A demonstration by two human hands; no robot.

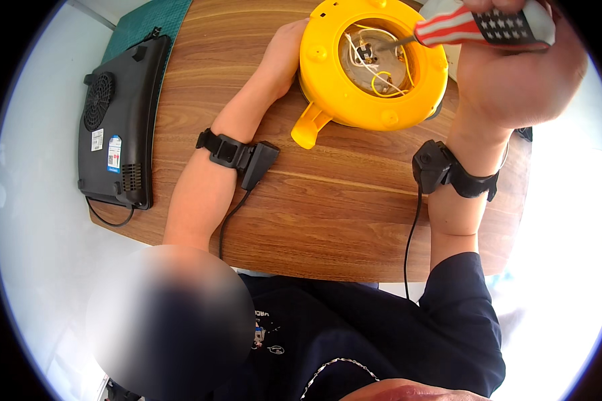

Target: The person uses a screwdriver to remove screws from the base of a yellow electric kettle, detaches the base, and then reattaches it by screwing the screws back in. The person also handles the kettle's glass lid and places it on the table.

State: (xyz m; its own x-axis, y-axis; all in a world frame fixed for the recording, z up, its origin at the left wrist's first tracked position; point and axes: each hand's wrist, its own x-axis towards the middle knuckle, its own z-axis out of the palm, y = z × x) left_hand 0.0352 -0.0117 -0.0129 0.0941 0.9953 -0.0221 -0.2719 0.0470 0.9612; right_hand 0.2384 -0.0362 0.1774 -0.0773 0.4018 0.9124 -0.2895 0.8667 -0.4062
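Note:
A round yellow electric appliance (306, 57) stands at the far middle of the table, its underside up and its round opening uncovered. White and yellow wires and a metal plate (374, 70) show inside. A yellow handle-like piece (306, 130) juts from its near left side. My left hand (286, 53) is against the left side, gripping it; its fingertips are hidden behind the yellow rim. In my right hand (522, 77), closed, is a screwdriver (485, 28) with a red, white and black striped and starred handle. Its shaft slants left into the opening, its tip among the wires.
A black induction cooker (124, 127) stands tilted along the table's left edge, beside a green mat (170, 13). Black strapped devices sit on my left (241, 157) and right forearms (441, 167), with cables hanging toward me. The wooden table (328, 220) ends close to my body.

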